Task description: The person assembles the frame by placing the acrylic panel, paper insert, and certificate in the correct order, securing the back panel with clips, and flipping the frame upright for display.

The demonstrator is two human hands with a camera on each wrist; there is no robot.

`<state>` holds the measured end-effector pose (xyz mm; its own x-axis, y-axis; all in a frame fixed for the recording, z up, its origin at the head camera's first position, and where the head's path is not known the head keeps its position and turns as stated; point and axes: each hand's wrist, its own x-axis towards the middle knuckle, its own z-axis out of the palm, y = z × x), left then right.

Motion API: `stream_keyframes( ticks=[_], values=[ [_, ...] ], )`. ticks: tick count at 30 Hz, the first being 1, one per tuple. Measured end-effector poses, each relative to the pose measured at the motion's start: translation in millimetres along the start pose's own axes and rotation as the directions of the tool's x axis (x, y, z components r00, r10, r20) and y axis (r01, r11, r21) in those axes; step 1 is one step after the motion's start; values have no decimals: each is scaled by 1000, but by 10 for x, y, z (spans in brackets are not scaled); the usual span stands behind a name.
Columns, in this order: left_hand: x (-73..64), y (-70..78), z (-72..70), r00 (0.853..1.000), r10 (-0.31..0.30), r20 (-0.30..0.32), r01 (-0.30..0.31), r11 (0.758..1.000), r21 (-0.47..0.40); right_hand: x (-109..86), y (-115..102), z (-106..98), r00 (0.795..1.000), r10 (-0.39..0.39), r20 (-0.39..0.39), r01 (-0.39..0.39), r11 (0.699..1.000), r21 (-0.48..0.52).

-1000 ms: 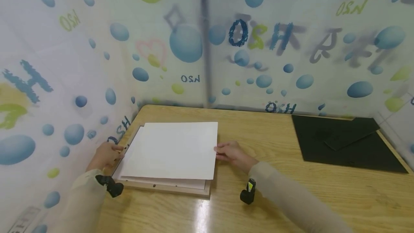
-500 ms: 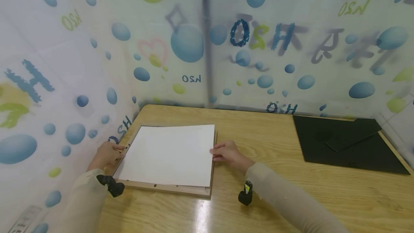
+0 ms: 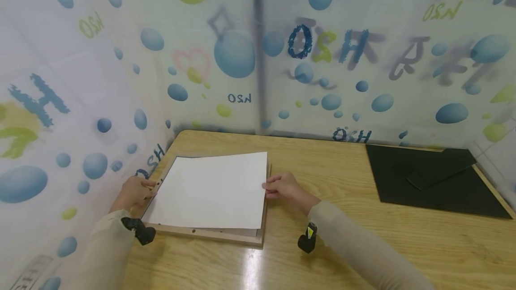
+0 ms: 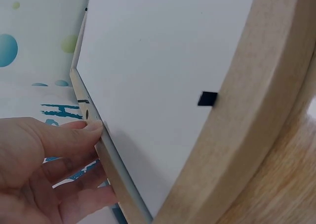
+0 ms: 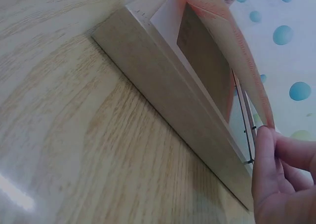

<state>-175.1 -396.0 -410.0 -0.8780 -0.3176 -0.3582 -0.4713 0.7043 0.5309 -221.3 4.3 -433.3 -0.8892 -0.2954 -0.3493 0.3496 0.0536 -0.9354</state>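
A wooden picture frame [image 3: 225, 236] lies with its back up on the table's left part. Over it is a white sheet [image 3: 209, 191], its right edge lifted off the frame, its left part low inside the rim. My right hand [image 3: 284, 186] pinches that raised right edge between thumb and fingers. In the right wrist view the sheet's underside [image 5: 242, 56] shows reddish marks along its edge, with a dark gap beneath. My left hand [image 3: 135, 193] holds the frame's left side. The left wrist view has the thumb on the rim's top and the fingers against its outer side.
A black backing board [image 3: 435, 182] with a flap lies at the table's right. Small dark tabs [image 4: 208, 98] stick out from the frame's inner edge. A patterned curtain [image 3: 322, 57] stands behind and to the left of the wooden table [image 3: 322, 164].
The sheet has shifted left and come down over the frame; its right edge has risen slightly since half a second ago. My right hand moved left with it. My left hand stays at the frame.
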Motion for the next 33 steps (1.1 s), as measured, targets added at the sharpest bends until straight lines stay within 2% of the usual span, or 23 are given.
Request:
stream_keyframes(
  ticks=[7, 14, 19, 28, 33],
  values=[
    [-16, -16, 14, 1000, 6, 4, -6, 1000, 0, 0, 39, -8, 1000, 11, 19, -11, 1000, 3],
    [-10, -23, 7, 1000, 18, -5, -18, 1000, 2, 8, 65, 31, 1000, -10, 15, 10, 999, 32],
    [-9, -7, -2, 1000, 4, -1, -4, 1000, 2, 22, 57, 67, 1000, 2, 10, -2, 1000, 21],
    [-16, 21, 0, 1000, -29, 1, 29, 1000, 4, 58, 48, 99, 1000, -9, -21, 7, 995, -95],
    [1, 17, 0, 999, -38, 0, 38, 999, -1, 88, 16, 94, 1000, -15, -20, 11, 983, -182]
  ],
)
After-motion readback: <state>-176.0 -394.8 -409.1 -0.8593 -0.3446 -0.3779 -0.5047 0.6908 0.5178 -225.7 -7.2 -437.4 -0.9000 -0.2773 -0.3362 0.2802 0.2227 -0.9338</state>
